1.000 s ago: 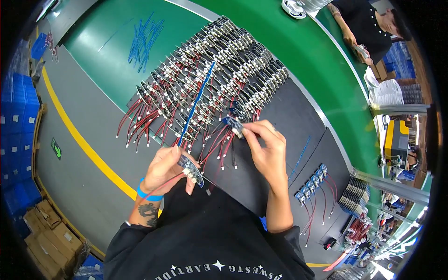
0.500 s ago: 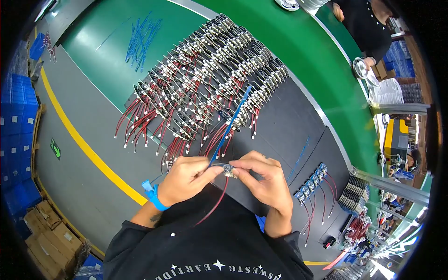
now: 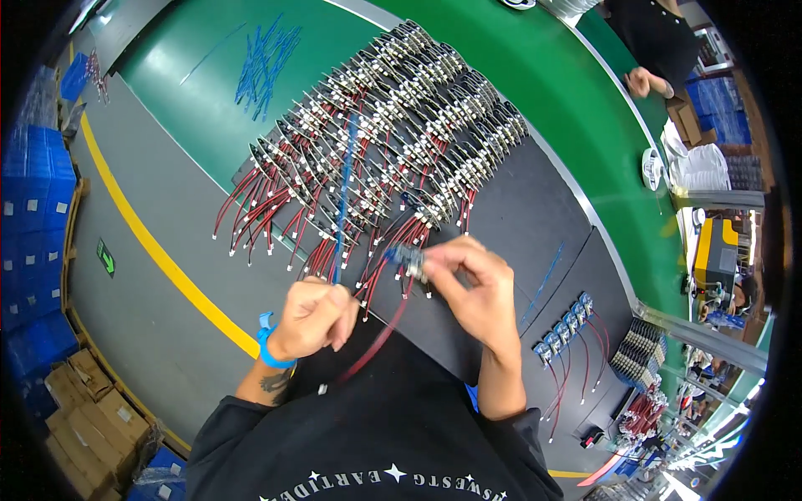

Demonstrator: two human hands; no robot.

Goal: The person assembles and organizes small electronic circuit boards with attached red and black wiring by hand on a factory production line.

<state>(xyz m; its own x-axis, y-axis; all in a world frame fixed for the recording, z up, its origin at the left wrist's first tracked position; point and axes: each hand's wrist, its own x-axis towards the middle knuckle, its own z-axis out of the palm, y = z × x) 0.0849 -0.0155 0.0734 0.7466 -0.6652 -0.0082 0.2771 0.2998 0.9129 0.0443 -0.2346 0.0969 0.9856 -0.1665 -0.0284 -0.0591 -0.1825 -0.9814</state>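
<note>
My left hand (image 3: 316, 319), with a blue band at its wrist, is closed on the lower end of a thin blue strip (image 3: 345, 196) that stands up in front of the wired boards. In my right hand (image 3: 474, 288), pinched between thumb and fingers, is a small circuit board (image 3: 406, 257), blurred by motion. A red cable (image 3: 380, 341) hangs from that board, ending in a white plug near my shirt. Ahead of both hands stand rows of similar boards (image 3: 376, 125) with white connectors, their red and black leads hanging toward me.
Loose blue strips (image 3: 266, 67) lie on the green surface at the far left. On the dark mat at right sits a short row of blue boards (image 3: 564, 327) with red leads, beside a stack of boards (image 3: 637, 355). Another person's hand (image 3: 642, 82) shows across the green bench.
My hands have moved apart. The board, in my right hand, has moved forward and away from the blue strip, which my left hand has carried left.
</note>
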